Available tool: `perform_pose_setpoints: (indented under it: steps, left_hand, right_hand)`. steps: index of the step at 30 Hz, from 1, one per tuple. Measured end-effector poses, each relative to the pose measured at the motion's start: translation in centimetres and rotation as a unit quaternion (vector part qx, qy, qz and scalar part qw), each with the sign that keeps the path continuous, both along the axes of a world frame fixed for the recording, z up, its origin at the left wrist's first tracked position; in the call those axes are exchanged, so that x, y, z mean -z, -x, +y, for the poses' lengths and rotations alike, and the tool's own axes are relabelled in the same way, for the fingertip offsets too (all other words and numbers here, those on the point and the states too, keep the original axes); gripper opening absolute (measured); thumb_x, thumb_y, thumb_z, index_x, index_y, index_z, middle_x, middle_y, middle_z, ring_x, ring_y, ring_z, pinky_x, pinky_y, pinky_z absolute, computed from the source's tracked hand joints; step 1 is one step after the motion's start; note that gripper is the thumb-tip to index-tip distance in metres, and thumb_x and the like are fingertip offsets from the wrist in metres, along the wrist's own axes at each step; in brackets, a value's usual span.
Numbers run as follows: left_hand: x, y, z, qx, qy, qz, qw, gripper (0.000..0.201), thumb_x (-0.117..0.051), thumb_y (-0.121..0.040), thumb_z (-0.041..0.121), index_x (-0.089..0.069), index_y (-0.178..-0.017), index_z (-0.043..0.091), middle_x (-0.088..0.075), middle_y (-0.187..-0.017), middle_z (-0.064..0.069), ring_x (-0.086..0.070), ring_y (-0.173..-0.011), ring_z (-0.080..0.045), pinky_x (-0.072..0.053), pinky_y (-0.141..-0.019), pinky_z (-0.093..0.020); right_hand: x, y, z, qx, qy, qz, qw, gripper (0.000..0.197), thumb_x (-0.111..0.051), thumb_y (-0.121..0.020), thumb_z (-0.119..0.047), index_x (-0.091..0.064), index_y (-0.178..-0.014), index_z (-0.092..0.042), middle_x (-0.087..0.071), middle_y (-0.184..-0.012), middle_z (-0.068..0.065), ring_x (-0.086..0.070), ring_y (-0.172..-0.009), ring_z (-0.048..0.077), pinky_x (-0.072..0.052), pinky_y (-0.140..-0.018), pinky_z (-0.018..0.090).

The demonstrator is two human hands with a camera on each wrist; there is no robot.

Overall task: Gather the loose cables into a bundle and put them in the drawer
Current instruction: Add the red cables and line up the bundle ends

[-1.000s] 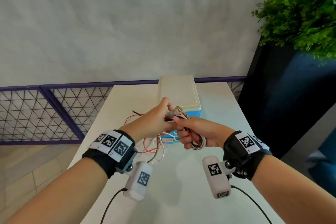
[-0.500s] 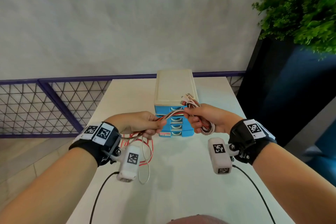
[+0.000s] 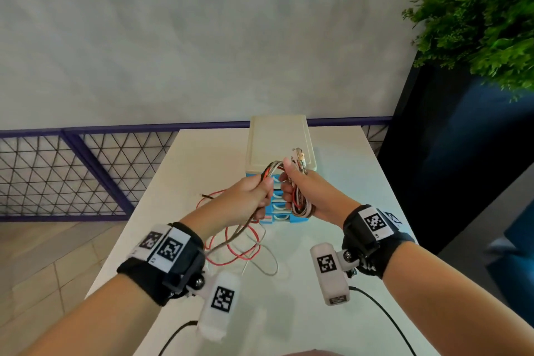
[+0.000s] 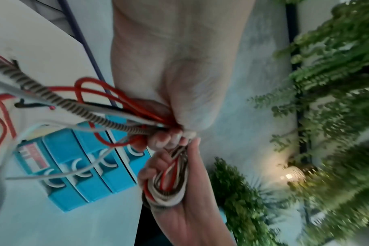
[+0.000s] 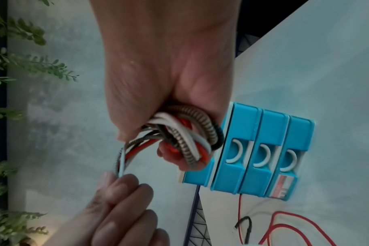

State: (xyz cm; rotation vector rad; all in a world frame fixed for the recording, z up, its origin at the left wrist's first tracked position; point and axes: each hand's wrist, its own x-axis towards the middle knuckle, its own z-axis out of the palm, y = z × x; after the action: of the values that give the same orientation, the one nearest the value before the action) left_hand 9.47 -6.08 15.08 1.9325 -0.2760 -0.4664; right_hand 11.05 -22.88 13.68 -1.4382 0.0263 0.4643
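Note:
My right hand [image 3: 291, 191] grips a coiled bundle of red, white and braided cables [image 3: 300, 202], which also shows as a bundle [image 5: 192, 139] in the right wrist view. Connector ends [image 3: 299, 154] stick up above its thumb. My left hand [image 3: 254, 196] sits just left of it and grips the trailing strands [image 4: 107, 119] of the same cables. Loose red and white loops [image 3: 245, 248] hang from it onto the white table [image 3: 185, 182]. Behind both hands stands a small blue drawer unit [image 5: 261, 149] with a cream top [image 3: 277, 141]; its drawers look closed.
A purple-framed mesh railing [image 3: 72, 176] runs behind the table's far and left edges. A dark planter [image 3: 450, 153] with a green plant [image 3: 485, 14] stands at the right. A bare red wire end [image 3: 206, 196] lies on the table to the left of the hands.
My left hand has come back up from low left to meet the right hand in front of the drawer unit, drawing more cable toward the coil. The right hand has shifted left toward it.

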Motion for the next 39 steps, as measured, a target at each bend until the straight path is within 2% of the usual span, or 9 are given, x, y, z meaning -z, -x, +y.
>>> perform_pose_setpoints:
  steps: [4, 7, 12, 15, 18, 26, 31, 36, 39]
  left_hand:
    - [0.5, 0.6, -1.2, -0.013, -0.084, -0.09, 0.992, 0.031, -0.03, -0.1, 0.042, -0.045, -0.081, 0.021, -0.043, -0.063, 0.007, -0.042, -0.053, -0.011, -0.038, -0.058, -0.033]
    - [0.3, 1.3, -2.1, -0.005, -0.187, -0.166, 0.968, 0.033, -0.029, -0.1, 0.043, -0.048, -0.099, 0.016, -0.061, -0.083, -0.001, -0.058, -0.073, -0.017, -0.048, -0.069, -0.038]
    - [-0.4, 1.9, -3.4, 0.024, -0.257, -0.188, 0.948, 0.032, -0.028, -0.101, 0.04, -0.041, -0.11, 0.012, -0.061, -0.087, -0.011, -0.061, -0.076, -0.026, -0.048, -0.07, -0.042]
    - [-0.7, 1.8, -3.8, 0.063, -0.29, -0.177, 0.938, 0.035, -0.027, -0.102, 0.034, -0.041, -0.125, 0.011, -0.06, -0.094, -0.013, -0.058, -0.072, -0.022, -0.047, -0.063, -0.037]
    - [-0.7, 1.5, -4.2, 0.105, -0.343, -0.171, 0.918, 0.035, -0.027, -0.103, 0.021, -0.047, -0.125, 0.003, -0.053, -0.089, -0.011, -0.05, -0.071, -0.018, -0.033, -0.058, -0.027]
    - [-1.3, 0.3, -1.9, 0.156, -0.245, -0.067, 0.954, 0.02, -0.042, -0.099, 0.027, -0.053, -0.099, 0.01, -0.066, -0.075, 0.004, -0.062, -0.062, -0.009, -0.05, -0.067, -0.025]
    - [0.9, 0.3, 0.7, 0.155, -0.147, -0.016, 0.977, 0.031, -0.039, -0.101, 0.03, -0.057, -0.079, 0.018, -0.065, -0.067, 0.007, -0.059, -0.059, -0.003, -0.048, -0.065, -0.018]
    - [4.5, -0.1, 2.4, 0.05, -0.071, -0.019, 0.996, 0.027, -0.042, -0.097, 0.035, -0.063, -0.087, 0.02, -0.07, -0.073, 0.012, -0.065, -0.076, -0.011, -0.05, -0.09, -0.038]
    - [4.8, 0.1, 2.9, -0.05, 0.025, -0.021, 0.998, 0.026, -0.049, -0.098, 0.02, -0.068, -0.096, 0.002, -0.072, -0.087, -0.001, -0.065, -0.082, -0.004, -0.048, -0.083, -0.015]
  right_hand:
    - [0.3, 0.2, 0.5, 0.004, -0.039, 0.027, 0.999, 0.087, -0.055, -0.064, -0.078, -0.06, -0.106, -0.002, -0.06, -0.089, 0.015, -0.06, -0.082, 0.023, -0.051, -0.077, 0.035]
    - [0.2, 0.3, 0.9, 0.0, -0.049, 0.059, 0.997, 0.092, -0.047, -0.072, -0.077, -0.06, -0.122, -0.001, -0.064, -0.117, 0.024, -0.065, -0.107, 0.03, -0.054, -0.093, 0.038]
    - [0.0, 0.8, 0.9, -0.016, -0.052, 0.084, 0.995, 0.082, -0.029, -0.08, -0.077, -0.063, -0.113, -0.01, -0.067, -0.1, 0.011, -0.067, -0.083, 0.019, -0.055, -0.065, 0.027]
    - [-0.3, 1.2, 0.9, -0.037, -0.058, 0.088, 0.994, 0.08, -0.05, -0.069, -0.076, -0.064, -0.115, -0.012, -0.067, -0.097, 0.008, -0.066, -0.08, 0.018, -0.052, -0.066, 0.027]
    - [-0.3, 1.6, 0.8, -0.049, -0.051, 0.069, 0.995, 0.031, -0.07, -0.08, -0.045, -0.07, -0.084, -0.014, -0.064, -0.078, 0.007, -0.062, -0.065, 0.016, -0.048, -0.061, 0.027]
    - [-0.2, 0.5, 1.5, 0.07, 0.039, -0.017, 0.997, 0.022, -0.061, -0.092, -0.027, -0.059, -0.079, -0.009, -0.065, -0.074, 0.013, -0.064, -0.064, 0.025, -0.054, -0.067, 0.04]
    - [-1.8, -1.8, 0.1, 0.159, -0.152, -0.021, 0.975, 0.015, -0.052, -0.098, -0.021, -0.051, -0.09, -0.009, -0.068, -0.08, 0.014, -0.071, -0.072, 0.025, -0.059, -0.064, 0.034]
    - [-2.9, -2.5, -0.2, 0.217, -0.248, -0.006, 0.944, 0.016, -0.054, -0.098, -0.02, -0.049, -0.084, -0.013, -0.057, -0.059, 0.002, -0.064, -0.054, 0.019, -0.056, -0.055, 0.029]
    - [-2.6, -2.9, -0.5, 0.268, -0.228, -0.022, 0.936, 0.021, -0.054, -0.098, -0.019, -0.046, -0.079, -0.017, -0.048, -0.052, -0.002, -0.055, -0.046, 0.015, -0.05, -0.052, 0.028]
